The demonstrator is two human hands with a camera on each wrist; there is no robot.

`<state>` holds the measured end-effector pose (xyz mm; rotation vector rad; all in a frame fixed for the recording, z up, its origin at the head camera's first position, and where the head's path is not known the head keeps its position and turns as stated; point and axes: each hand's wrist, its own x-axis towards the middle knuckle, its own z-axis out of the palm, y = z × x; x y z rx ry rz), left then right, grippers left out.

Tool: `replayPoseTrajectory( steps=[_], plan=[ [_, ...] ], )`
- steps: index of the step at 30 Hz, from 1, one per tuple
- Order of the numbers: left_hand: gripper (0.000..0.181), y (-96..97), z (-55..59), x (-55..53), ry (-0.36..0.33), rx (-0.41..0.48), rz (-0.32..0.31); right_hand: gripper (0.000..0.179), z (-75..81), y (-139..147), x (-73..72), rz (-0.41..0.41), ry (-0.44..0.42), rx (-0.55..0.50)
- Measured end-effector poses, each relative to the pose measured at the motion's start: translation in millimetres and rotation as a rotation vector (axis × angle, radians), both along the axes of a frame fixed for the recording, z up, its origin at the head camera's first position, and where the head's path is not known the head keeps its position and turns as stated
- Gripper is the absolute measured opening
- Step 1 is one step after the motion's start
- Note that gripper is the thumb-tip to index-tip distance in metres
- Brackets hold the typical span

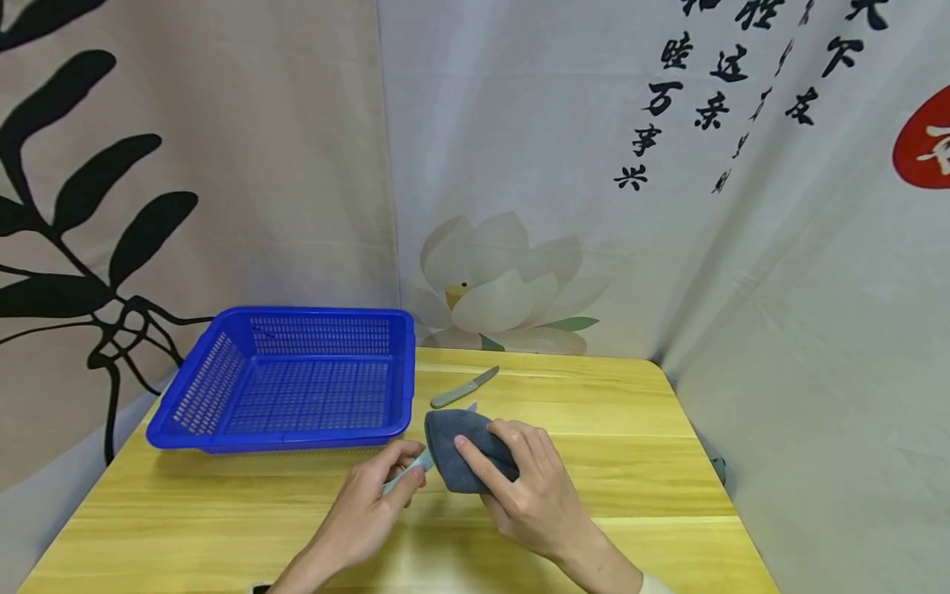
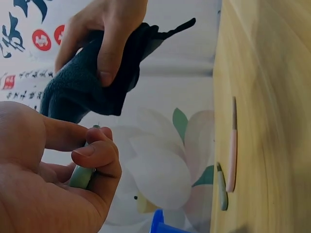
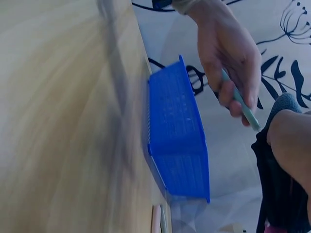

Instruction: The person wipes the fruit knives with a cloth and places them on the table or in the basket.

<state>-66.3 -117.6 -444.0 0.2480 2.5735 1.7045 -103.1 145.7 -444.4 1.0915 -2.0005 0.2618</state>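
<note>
My left hand (image 1: 374, 495) grips the pale green handle (image 1: 406, 472) of a small knife, thumb and fingers wrapped about it. A dark blue-grey cloth (image 1: 463, 454) is held in my right hand (image 1: 530, 487), its fingers bent over the folds. The cloth covers most of the knife's blade, and a pointed tip (image 1: 472, 407) shows past its far edge. In the left wrist view the cloth (image 2: 73, 92) hangs from the right hand (image 2: 114, 29), just beyond the left hand (image 2: 63, 165). The right wrist view shows the green handle (image 3: 243, 107) pointing at the cloth.
A second knife with a grey-green handle (image 1: 454, 396) lies on the wooden table (image 1: 594, 412) beyond the cloth. Beside it is a pink-handled knife (image 2: 232, 160), seen in the left wrist view. A blue plastic basket (image 1: 312, 437) stands at the left, before a printed curtain (image 1: 297, 165).
</note>
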Motion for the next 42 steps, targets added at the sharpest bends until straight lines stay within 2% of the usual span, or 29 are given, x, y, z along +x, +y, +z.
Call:
replayPoseTrajectory(
  steps=[4,9,15,20,28,36,42],
  plan=[
    [0.017,-0.7,0.4,0.0,0.01,0.005,-0.036,0.046,-4.2,-7.2,4.5,-0.004,-0.017,0.032],
    [0.019,-1.8,0.2,0.5,0.024,0.011,-0.063,0.049,-8.4,-10.3,5.4,-0.046,0.003,0.074],
    [0.015,-0.1,-1.5,2.0,0.05,0.001,-0.039,0.05,-10.4,-5.7,2.3,-0.117,-0.01,0.11],
    [0.014,1.4,-2.2,2.1,0.066,-0.005,-0.032,0.051,-10.7,-0.5,-3.3,-0.131,0.009,0.092],
    [0.014,2.5,-1.9,2.1,0.059,-0.009,-0.029,0.052,-11.0,8.2,-12.0,-0.176,0.033,0.07],
    [0.014,2.7,-2.1,2.0,0.037,-0.007,-0.032,0.05,-12.2,17.4,-17.9,-0.218,0.01,0.076],
    [0.014,2.8,-2.8,1.2,0.046,-0.009,-0.037,0.049,-13.9,23.0,-23.0,-0.23,0.003,0.068]
  ],
)
